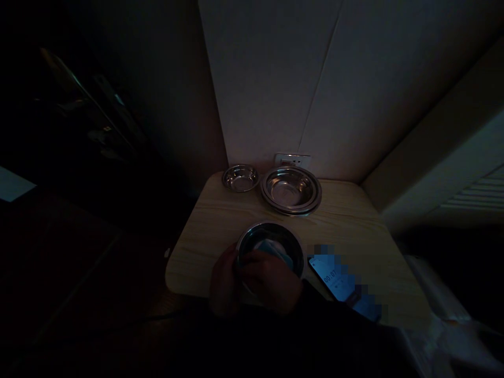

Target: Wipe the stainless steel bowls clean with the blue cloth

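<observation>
Holds one bowl [289,242] with the left hand [224,283], dips the right hand [271,281] inside with grip too dark to tell, beside one phone [328,275], before one small dish [241,181].

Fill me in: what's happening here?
A person's left hand touches the left side of a deep metal bowl while the right hand reaches inside, over what looks like bluish cloth; its grip is too dark to tell. Stacked metal basins and a smaller metal bowl sit behind; a phone lies to the right.

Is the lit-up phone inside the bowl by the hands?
No, the phone lies on the table, to the right of that bowl.
</observation>
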### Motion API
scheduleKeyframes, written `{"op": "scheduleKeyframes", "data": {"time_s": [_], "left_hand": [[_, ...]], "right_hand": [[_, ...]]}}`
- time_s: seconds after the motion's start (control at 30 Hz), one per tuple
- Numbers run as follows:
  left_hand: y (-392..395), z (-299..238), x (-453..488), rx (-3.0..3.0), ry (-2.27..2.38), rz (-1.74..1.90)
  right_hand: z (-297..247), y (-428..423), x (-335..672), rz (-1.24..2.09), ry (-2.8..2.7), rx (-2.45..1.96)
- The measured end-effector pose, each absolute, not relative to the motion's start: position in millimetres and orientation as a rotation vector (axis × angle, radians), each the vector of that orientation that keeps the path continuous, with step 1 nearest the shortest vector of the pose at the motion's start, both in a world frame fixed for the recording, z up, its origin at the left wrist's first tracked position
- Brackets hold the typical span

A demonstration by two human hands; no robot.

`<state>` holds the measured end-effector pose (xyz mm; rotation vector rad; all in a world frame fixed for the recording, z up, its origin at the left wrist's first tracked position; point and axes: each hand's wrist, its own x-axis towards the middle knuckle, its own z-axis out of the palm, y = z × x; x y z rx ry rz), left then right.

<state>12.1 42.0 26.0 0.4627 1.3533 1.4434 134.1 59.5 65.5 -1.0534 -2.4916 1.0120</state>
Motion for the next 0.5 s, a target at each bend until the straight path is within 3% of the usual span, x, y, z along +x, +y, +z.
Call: {"op": "scheduleKeyframes", "data": {"time_s": [0.33, 0.5], "left_hand": [[42, 37, 18, 0.498, 1.502, 1.369], [43, 39, 13, 0.466, 1.498, 1.29]], "right_hand": [[69, 58, 132, 0.943, -2.481, -1.081], [83, 42, 149, 0.911, -2.75, -1.052]]}}
